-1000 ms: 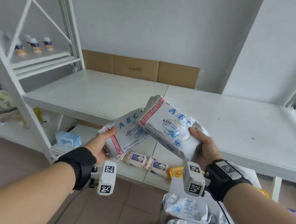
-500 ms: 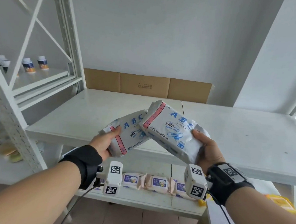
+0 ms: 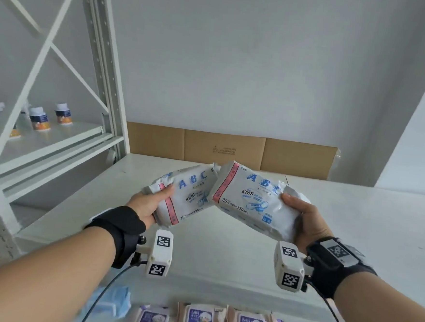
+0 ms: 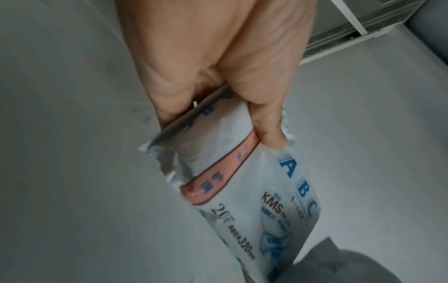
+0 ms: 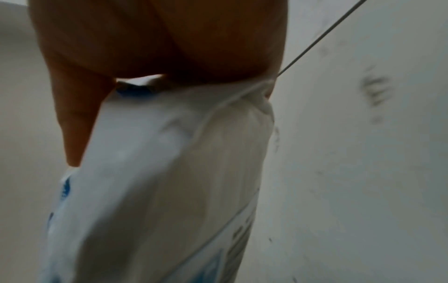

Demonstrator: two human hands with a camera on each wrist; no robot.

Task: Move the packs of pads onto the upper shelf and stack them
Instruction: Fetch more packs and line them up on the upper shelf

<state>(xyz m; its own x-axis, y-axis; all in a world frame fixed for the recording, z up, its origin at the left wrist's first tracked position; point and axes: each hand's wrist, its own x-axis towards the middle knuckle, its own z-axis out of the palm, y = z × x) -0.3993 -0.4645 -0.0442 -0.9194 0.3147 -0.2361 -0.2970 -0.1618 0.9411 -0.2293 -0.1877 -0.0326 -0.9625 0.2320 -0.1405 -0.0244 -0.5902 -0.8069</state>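
Raised now above the upper shelf (image 3: 353,216), both soft, light pad packs: my left hand (image 3: 144,204) and right hand (image 3: 305,217) each clamp one pack's end.

— What is around here?
— A plain grey wall (image 3: 238,62) behind, and flat brown cardboard (image 3: 232,149) standing against it. On the left there is a white metal rack (image 3: 98,52) with crossed braces.
— Anything on that rack?
— Yes, 2 small bottles (image 3: 51,118) with white caps on its side shelf (image 3: 65,135). The light is soft and even.
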